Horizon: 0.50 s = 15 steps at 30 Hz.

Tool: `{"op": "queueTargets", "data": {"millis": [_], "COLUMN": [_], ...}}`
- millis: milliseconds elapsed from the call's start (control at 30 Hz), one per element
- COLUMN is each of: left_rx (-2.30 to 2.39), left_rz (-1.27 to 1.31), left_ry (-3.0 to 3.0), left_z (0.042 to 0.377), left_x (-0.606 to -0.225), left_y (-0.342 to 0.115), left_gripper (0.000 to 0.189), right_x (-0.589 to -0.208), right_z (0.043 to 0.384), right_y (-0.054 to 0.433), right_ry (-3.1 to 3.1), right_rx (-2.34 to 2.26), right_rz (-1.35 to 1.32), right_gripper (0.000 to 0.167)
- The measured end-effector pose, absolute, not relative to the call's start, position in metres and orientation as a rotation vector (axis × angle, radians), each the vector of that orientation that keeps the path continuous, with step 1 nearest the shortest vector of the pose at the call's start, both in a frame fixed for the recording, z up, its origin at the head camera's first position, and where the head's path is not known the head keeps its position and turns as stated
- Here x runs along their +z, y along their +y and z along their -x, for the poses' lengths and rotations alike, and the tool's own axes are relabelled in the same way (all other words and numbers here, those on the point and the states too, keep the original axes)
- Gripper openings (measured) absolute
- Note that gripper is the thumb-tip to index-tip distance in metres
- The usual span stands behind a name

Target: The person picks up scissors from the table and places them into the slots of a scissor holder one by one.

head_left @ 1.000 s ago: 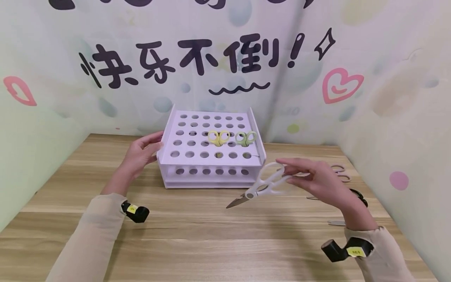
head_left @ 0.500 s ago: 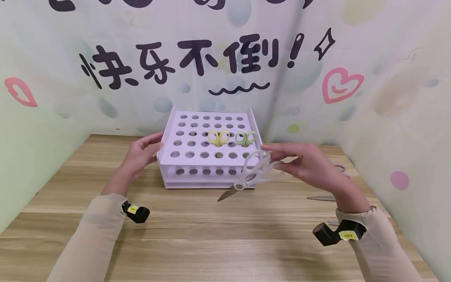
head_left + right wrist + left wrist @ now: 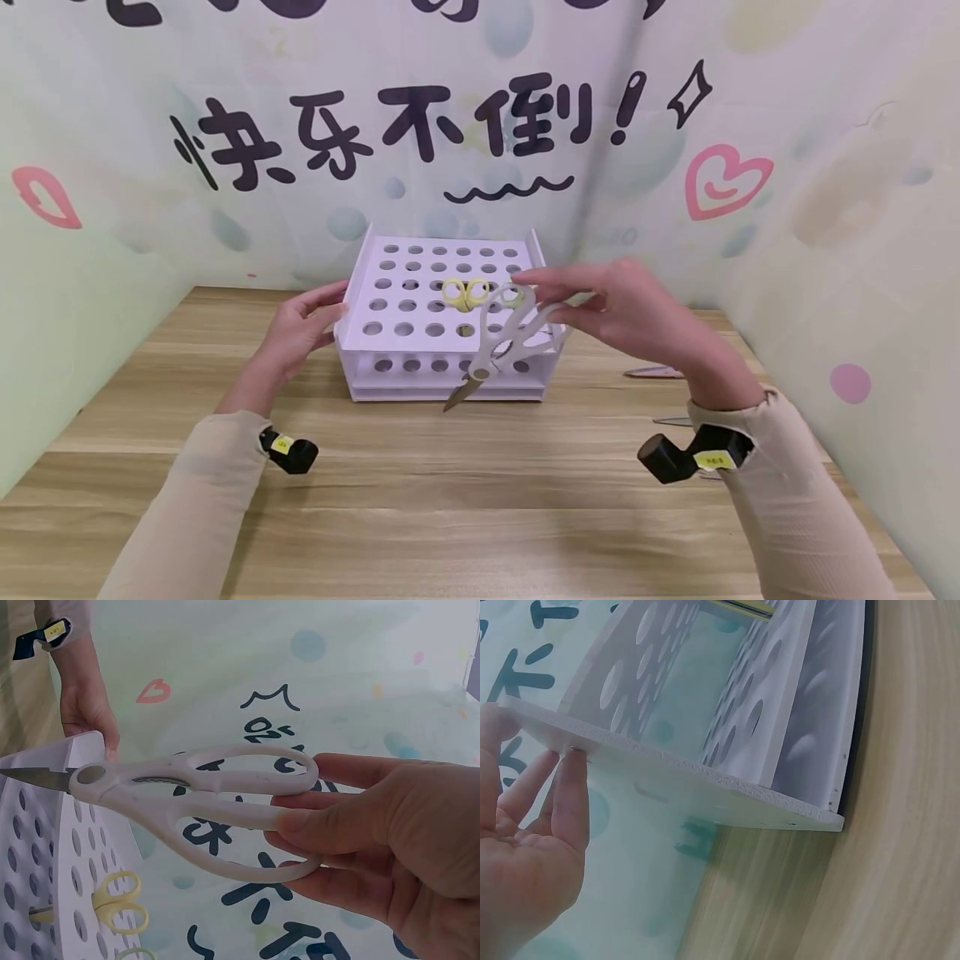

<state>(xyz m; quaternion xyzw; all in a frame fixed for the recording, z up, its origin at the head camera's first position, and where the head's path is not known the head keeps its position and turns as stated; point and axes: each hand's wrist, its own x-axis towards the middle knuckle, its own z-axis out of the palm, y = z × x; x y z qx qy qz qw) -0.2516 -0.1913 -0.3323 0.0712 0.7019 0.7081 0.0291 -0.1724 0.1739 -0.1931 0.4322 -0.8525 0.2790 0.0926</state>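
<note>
White-handled scissors [image 3: 481,372] hang from my right hand [image 3: 622,312], which pinches them by the finger loops between thumb and fingers. Their blades slant down and left, in front of a white rack [image 3: 405,348] with rows of round holes. In the right wrist view the scissors' loops [image 3: 255,871] show close up, the blades pointing left. My left hand [image 3: 303,321] touches the rack's left side panel with its fingertips; the left wrist view shows the fingers [image 3: 570,780] against the panel's outer face. Yellow-handled scissors [image 3: 454,296] stand in the rack; green-handled scissors [image 3: 512,295] are partly hidden behind the white pair.
To the right on the wooden table [image 3: 420,517] lie several more scissors, with one blade [image 3: 651,372] showing beside my right forearm and others partly hidden under it. A printed cloth wall [image 3: 637,225] rises close behind the rack, with side walls left and right.
My right hand has carried the white scissors left and upward, from the rack's right front corner to in front of its right half. The left hand stays at the rack's side.
</note>
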Motion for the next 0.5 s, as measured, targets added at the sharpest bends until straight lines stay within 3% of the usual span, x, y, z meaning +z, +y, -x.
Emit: {"op": "queueTargets", "data": {"millis": [500], "left_rx": [2.176], "left_rz": [-0.200], "left_ry": [2.172], "left_z": [0.252], "left_x": [-0.332], "left_y": [-0.191], "left_gripper": [0.056], "right_x": [-0.155], "right_z": [0.187], "right_y": [0.148], "right_ry": [-2.537], "right_rx": [0.766], "right_rz": [-1.347], "right_gripper": [0.043]}}
